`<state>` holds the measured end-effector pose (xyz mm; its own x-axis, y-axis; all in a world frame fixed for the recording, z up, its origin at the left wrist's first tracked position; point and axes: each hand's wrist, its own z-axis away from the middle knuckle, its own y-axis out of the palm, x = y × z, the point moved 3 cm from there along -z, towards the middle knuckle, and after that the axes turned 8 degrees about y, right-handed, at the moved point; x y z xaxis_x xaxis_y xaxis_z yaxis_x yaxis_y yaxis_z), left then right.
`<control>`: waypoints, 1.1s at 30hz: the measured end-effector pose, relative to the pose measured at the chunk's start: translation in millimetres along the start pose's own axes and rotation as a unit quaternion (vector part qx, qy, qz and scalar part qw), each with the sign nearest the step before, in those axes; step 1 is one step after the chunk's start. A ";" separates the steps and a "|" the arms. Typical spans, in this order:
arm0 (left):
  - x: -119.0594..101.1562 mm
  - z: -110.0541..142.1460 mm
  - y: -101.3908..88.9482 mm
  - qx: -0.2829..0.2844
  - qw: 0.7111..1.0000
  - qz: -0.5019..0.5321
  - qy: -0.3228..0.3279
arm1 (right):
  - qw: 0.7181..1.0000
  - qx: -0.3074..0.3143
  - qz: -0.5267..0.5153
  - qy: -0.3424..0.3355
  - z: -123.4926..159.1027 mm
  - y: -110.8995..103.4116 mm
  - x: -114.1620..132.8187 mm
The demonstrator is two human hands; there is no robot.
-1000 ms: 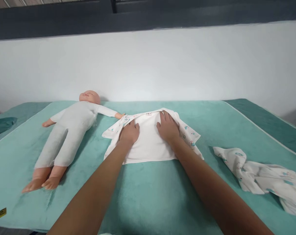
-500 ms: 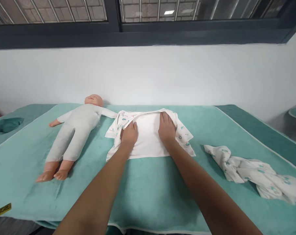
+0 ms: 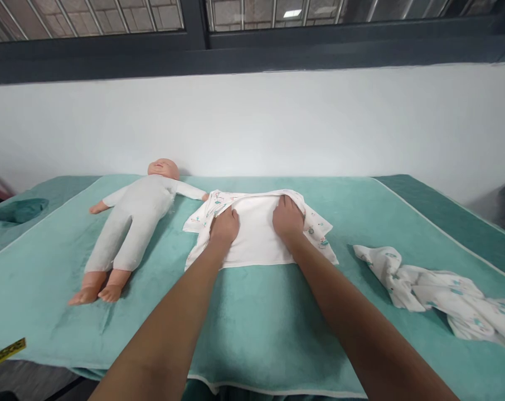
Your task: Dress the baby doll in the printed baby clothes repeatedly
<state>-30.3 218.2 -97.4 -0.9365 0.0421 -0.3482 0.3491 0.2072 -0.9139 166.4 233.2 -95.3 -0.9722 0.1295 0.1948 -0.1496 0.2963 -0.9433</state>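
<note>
A white baby garment with a small coloured print lies spread in the middle of the teal mat. Both my hands rest on its upper part. My left hand sits at the left, its fingers curled into the printed flap near the top edge. My right hand is at the right, with its fingertips tucked under the folded top edge. A baby doll in a grey suit lies on its back to the left, one arm reaching toward the garment.
A crumpled printed cloth lies at the right of the mat. A dark teal bundle sits at the far left. A white wall and a barred window rise behind. A yellow tag shows at the lower left edge.
My hands went from lying flat on the garment to curling their fingers into its top edge, which now folds over them. The camera tilted up.
</note>
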 end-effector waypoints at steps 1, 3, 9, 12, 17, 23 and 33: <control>0.3 -0.4 0.6 0.008 1.000 0.000 -0.002 | 1.000 0.012 0.004 0.000 -0.7 0.9 0.0; 1.1 -1.3 1.9 0.023 1.000 -0.001 -0.005 | 1.000 0.028 0.011 -0.004 -1.9 2.2 0.3; 2.9 -5.0 1.9 0.063 0.998 -0.006 -0.002 | 0.998 0.050 0.022 -0.041 -4.9 3.3 0.7; 2.1 -4.2 -1.3 0.076 0.997 -0.009 0.001 | 0.997 0.049 0.029 -0.048 -3.6 0.6 1.2; 0.9 9.5 -7.1 0.090 0.996 -0.018 0.015 | 0.995 0.048 0.043 -0.078 4.5 -5.6 7.9; 4.9 35.2 -11.6 0.100 0.993 -0.029 0.055 | 0.979 0.072 0.032 -0.186 15.6 -7.8 19.3; 6.8 64.5 -17.5 0.083 0.991 -0.030 0.098 | 0.968 0.110 0.015 -0.225 48.5 -10.2 12.3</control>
<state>-40.6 151.8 -97.2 -0.9385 0.2278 -0.2596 0.2780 0.0521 -0.9592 147.2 185.8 -96.3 -0.9494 -0.3046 0.0763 -0.1064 0.0835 -0.9908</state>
